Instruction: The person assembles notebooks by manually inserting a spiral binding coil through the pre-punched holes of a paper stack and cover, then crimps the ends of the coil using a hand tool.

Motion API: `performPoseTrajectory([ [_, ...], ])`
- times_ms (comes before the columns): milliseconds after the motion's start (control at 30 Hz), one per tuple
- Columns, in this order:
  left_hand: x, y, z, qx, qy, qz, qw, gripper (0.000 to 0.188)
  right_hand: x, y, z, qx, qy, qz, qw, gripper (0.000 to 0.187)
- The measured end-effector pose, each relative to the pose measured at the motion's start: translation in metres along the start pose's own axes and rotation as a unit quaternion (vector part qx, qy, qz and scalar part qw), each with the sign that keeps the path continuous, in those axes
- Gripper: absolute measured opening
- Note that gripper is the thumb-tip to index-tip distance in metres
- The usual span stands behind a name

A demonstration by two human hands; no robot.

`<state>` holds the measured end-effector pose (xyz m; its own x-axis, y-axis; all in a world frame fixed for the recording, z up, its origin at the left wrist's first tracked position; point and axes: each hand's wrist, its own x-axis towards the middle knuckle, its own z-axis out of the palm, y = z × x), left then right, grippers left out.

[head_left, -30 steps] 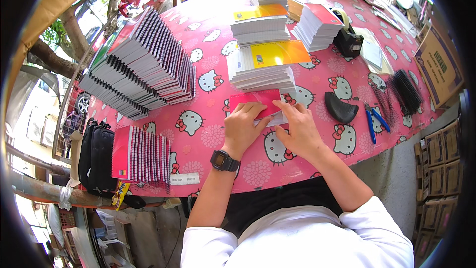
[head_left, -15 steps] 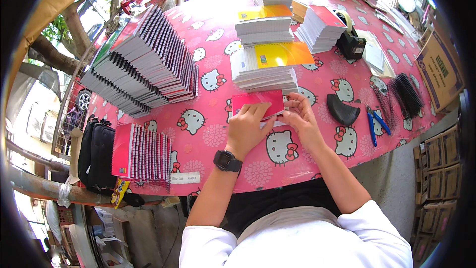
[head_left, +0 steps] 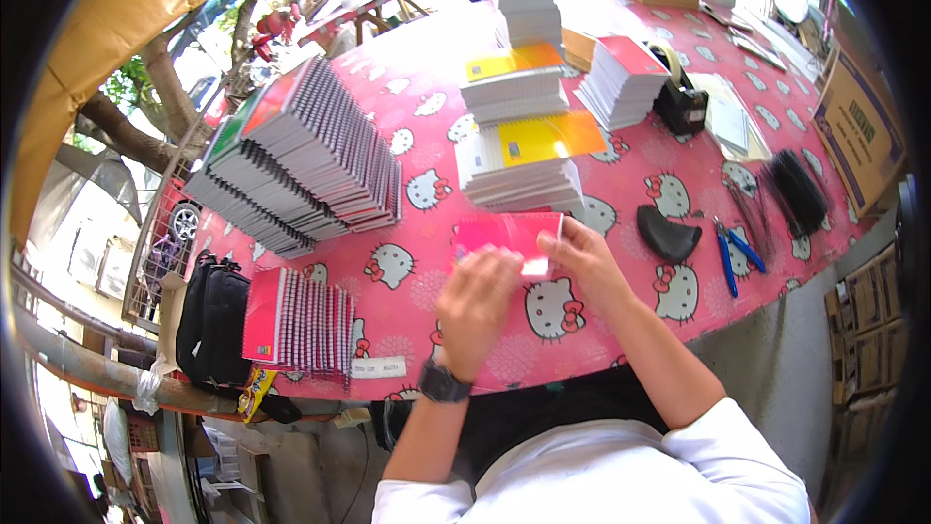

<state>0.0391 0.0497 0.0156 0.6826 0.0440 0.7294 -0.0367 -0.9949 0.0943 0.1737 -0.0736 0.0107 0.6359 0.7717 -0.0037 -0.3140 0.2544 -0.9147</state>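
Pink flat booklet [head_left: 504, 233] on table, gripped by both hands.

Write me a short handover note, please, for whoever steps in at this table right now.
Left hand: on the near left part of the pink cover, motion-blurred.
Right hand: pinching the cover's near right corner.
Cover: flat on the table, just in front of the yellow-topped stack.
Done: bound notebooks piled far left, a smaller batch near left.
Left: several unbound stacks; pliers lie unused at right.
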Motion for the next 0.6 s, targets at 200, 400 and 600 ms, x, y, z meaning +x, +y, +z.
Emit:
performPoseTrajectory([
  [200, -0.027, 0.022, -0.023, -0.202, 0.159, -0.250, 0.933, 0.053, -0.039, 0.014, -0.005, -0.196, -0.033, -0.091, 0.976, 0.022],
  [400, -0.062, 0.038, 0.000, -0.508, 0.151, -0.463, 0.711, 0.030, -0.046, 0.032, 0.005, -0.141, -0.008, -0.125, 0.982, 0.012],
  [600, -0.071, 0.050, 0.005, -0.449, 0.179, -0.440, 0.756, 0.018, -0.052, 0.034, 0.015, -0.158, 0.041, -0.109, 0.981, 0.015],
])
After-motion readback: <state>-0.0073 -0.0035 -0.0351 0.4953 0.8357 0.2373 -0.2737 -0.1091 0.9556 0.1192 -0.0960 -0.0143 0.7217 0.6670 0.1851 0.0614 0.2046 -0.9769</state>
